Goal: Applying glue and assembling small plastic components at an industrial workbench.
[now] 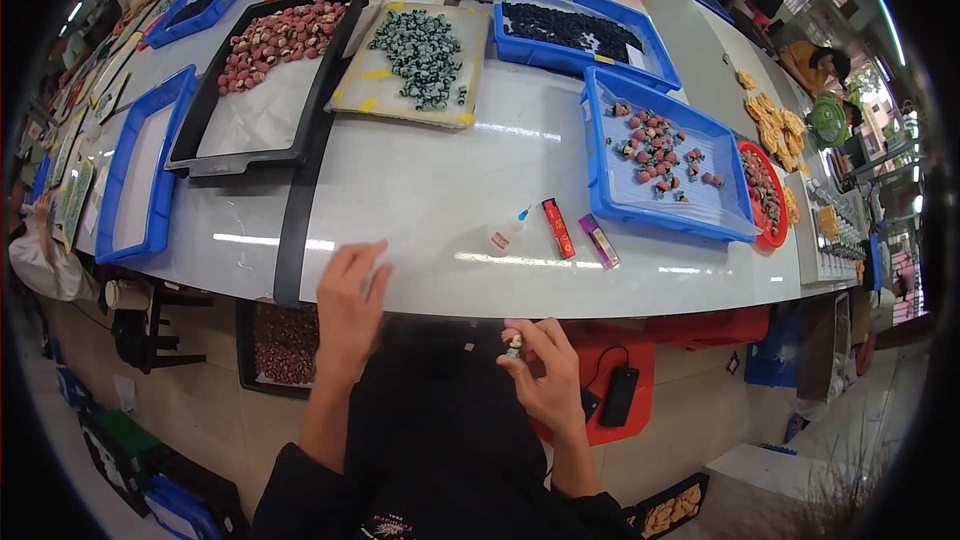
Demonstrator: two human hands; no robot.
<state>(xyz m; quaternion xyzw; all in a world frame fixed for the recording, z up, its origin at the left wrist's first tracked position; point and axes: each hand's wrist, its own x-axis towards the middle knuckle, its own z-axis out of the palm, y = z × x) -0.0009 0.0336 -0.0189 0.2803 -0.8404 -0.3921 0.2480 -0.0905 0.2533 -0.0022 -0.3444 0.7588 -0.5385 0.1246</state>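
My right hand [548, 370] pinches a small painted figurine [514, 342] just off the table's near edge. The figurine has a pale face, a reddish top and a greenish lower part. My left hand [350, 295] hovers at the table edge with fingers stretched and nothing visible in it. A small clear bottle with a blue needle tip [505, 236] stands on the table, beside a red lighter [558, 229] and a purple box-like item [600, 242]. Several similar figurines lie in a blue tray [675, 219] at the right.
A black tray [237, 162] holds round reddish heads. Green-and-white pieces cover part of a pale board [350, 90]. Dark pieces fill another blue tray [570, 62]. Behind my right hand, a red stool [640, 410] bears a black phone [619, 396]. People sit around the table.
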